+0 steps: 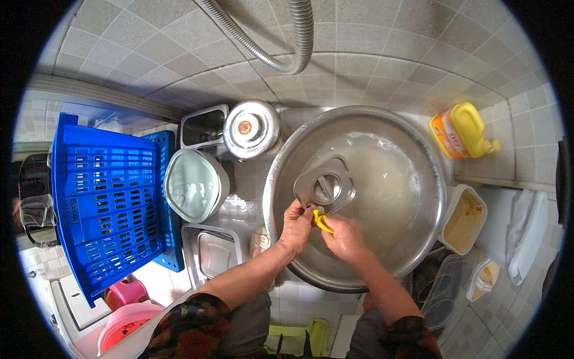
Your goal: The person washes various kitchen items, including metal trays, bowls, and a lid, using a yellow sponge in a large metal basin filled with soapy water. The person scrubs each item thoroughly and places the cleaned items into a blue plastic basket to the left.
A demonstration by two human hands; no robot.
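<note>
A large round metal basin point(421, 242) with cloudy, sudsy water stands before me. Over its left half is a grey rectangular lid point(309, 181) with a round recessed grip in its middle. My left hand point(297, 228) holds the lid by its near corner. A yellow cloth point(321, 221) is pinched in my right hand point(344, 236), against the lid's near edge. The fingertips of both hands nearly meet there.
Left of the basin are a lidded metal pot point(252, 130), a pale green container point(193, 186), a clear plastic container point(188, 251) and a blue slotted basket point(112, 202). A yellow detergent jug point(466, 130) and a food-stained tub point(464, 220) are on the right. A metal hose point(302, 36) hangs above.
</note>
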